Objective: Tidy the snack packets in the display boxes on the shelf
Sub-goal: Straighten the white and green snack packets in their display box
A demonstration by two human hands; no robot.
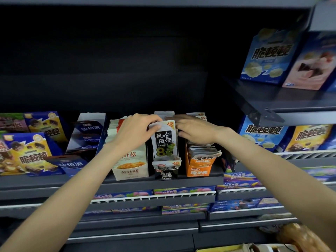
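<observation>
Upright seaweed packet [164, 140] between both hands, in the black display box [166, 172]. Pinched at its top-left corner by the left hand [135, 130]. Flanked by the right hand [192, 129], fingers straight along its right edge, gripping nothing.

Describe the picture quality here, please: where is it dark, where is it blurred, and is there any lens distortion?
Head view: the upper shelf recess is nearly black, while light falls on the hands, left and right, and the seaweed packet they hold, whose print reads sharply; the blue snack boxes at the top right are soft; the shelf edge bends toward the sides, a wide-angle effect.
</observation>
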